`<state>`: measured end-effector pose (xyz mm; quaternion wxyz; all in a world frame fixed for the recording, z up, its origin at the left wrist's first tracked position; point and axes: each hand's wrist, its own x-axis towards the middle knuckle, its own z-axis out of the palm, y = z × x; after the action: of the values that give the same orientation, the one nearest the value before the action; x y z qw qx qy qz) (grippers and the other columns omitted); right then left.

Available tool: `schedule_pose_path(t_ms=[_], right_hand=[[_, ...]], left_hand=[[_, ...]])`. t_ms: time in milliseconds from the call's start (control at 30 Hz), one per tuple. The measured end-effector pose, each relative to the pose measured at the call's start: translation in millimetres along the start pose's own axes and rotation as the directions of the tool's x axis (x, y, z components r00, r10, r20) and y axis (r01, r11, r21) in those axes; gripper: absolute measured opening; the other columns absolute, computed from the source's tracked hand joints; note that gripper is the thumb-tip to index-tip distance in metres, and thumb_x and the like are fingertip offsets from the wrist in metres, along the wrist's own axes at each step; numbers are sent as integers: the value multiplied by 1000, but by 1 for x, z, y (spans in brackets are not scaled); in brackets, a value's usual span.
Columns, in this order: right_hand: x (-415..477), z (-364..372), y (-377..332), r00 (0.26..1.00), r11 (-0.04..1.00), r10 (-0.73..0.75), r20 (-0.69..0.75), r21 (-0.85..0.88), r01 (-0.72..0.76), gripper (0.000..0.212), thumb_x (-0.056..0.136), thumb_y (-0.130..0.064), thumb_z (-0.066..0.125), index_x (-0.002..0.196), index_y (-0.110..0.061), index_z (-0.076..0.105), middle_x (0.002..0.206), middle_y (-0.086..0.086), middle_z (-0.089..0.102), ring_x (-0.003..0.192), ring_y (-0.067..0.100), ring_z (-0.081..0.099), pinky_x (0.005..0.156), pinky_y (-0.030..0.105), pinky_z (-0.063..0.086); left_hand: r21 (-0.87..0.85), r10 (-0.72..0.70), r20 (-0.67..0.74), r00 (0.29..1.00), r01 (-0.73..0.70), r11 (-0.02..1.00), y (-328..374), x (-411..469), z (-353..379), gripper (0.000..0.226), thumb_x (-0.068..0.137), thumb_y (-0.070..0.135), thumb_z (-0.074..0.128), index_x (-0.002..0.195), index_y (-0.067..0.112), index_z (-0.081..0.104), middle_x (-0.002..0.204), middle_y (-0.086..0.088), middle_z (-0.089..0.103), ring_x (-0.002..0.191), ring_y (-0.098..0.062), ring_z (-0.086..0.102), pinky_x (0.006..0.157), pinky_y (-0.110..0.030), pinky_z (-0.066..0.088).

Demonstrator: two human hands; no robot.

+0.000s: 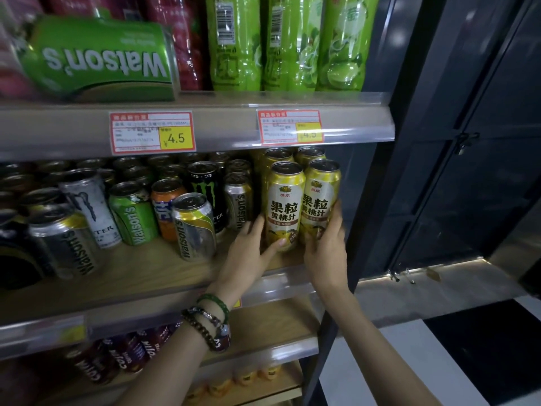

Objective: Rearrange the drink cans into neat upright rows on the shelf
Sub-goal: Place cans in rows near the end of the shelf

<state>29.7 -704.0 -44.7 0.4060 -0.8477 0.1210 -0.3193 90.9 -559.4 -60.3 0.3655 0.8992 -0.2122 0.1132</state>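
Note:
Two tall yellow peach-juice cans stand upright side by side at the right end of the wooden middle shelf (pixel 140 273). My left hand (pixel 251 253) wraps the base of the left yellow can (pixel 285 200). The right yellow can (pixel 320 194) is gripped low down by my right hand (pixel 326 247). Behind them stand two more yellow cans (pixel 278 155). Left of my hands a silver-yellow Watson's can (pixel 194 227) leans out of line, ahead of a black Monster can (pixel 206 186), an orange can (pixel 167 206), a green Watson's can (pixel 133 215) and a white Monster can (pixel 87 203).
A green Watson's can (pixel 99 57) lies on its side on the upper shelf, beside green bottles (pixel 234 42). Price tags (pixel 152 131) hang on the upper rail. A dark metal frame post (pixel 374 171) bounds the shelf on the right. Lower shelves hold dark cans (pixel 123 356).

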Motion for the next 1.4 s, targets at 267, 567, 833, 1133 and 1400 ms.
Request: schedule_pose_path(t_ms=[267, 567, 833, 1133, 1400], right_hand=[[-11, 0, -5, 999, 998, -35, 18, 60, 34, 91, 93, 0, 62, 159, -14, 2, 164, 17, 12, 152, 35, 19, 120, 48, 27], [-70, 22, -48, 932, 932, -352, -84, 63, 357, 64, 84, -5, 59, 144, -14, 39, 152, 8, 36, 143, 20, 31, 119, 28, 23], [-69, 54, -71, 935, 930, -355, 0, 101, 353, 67, 81, 4, 64, 142, -12, 40, 142, 7, 41, 135, 17, 36, 116, 26, 28], [-24, 98, -113, 902, 930, -353, 249, -15, 368, 93, 88, -9, 63, 156, -40, 9, 164, -2, 11, 109, 34, 64, 67, 44, 58], [2, 121, -128, 946, 951, -253, 204, -125, 282, 84, 86, -11, 66, 154, -28, 20, 165, 1, 12, 132, 36, 49, 79, 48, 56]], left_hand=[[102, 216, -476, 853, -191, 976, 17, -30, -33, 42, 93, 23, 65, 132, 13, 54, 129, -5, 46, 111, -21, 54, 92, -40, 50], [95, -6, -495, 869, 60, 994, -38, -33, -75, 78, 78, 39, 78, 142, 19, 37, 143, -14, 40, 130, -34, 39, 104, -48, 35], [-144, -12, -438, 899, -57, 988, -48, -46, -101, 71, 74, 31, 84, 133, 27, 45, 129, -2, 48, 120, -22, 50, 96, -35, 46], [-127, 11, -503, 864, -86, 988, -68, -73, -139, 69, 72, 30, 86, 131, 24, 52, 135, 0, 49, 129, -14, 45, 107, -26, 39], [-110, 31, -517, 856, -102, 989, -81, -86, -151, 67, 70, 31, 86, 128, 22, 53, 131, -2, 50, 126, -17, 49, 104, -18, 39]])
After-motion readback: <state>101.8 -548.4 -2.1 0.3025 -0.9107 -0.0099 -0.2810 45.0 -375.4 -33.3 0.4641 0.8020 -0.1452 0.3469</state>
